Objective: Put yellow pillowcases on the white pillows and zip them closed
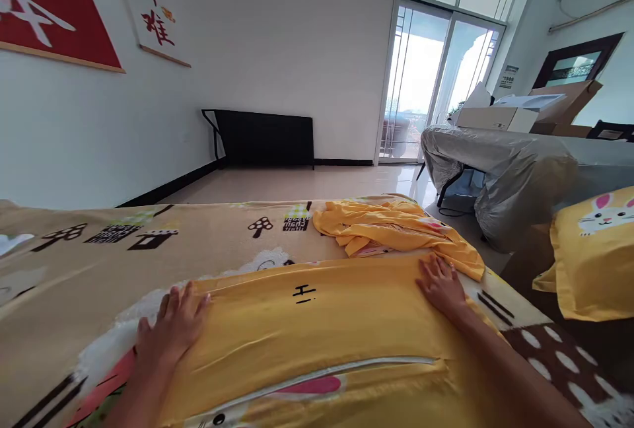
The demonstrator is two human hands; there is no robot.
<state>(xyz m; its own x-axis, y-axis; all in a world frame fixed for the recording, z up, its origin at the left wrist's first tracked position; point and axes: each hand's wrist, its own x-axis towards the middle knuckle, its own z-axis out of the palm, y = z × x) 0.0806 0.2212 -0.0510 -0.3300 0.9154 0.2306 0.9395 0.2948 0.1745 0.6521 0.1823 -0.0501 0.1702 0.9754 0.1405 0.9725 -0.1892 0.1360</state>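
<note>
A yellow pillowcase (307, 322) lies spread on the bedding in front of me, with "Hi" in black near its far edge. A white zipper (347, 366) runs across its nearer part, above a partly visible rabbit print. My left hand (173, 322) rests on its far left corner, fingers spread. At the far right corner, my right hand (442, 286) lies flat on the cloth with its fingers stretched out. Just beyond that hand is a crumpled yellow cloth (391, 222). Small creases cross the pillowcase, and its near edge runs out of view.
Beneath everything is a beige patterned blanket (212, 236). To the right sits a yellow pillow (597, 256) with a rabbit face. A plastic-covered table (525, 157) bears cardboard boxes (488, 117). A black folded panel (267, 141) leans at the far wall, left of glass doors (440, 78).
</note>
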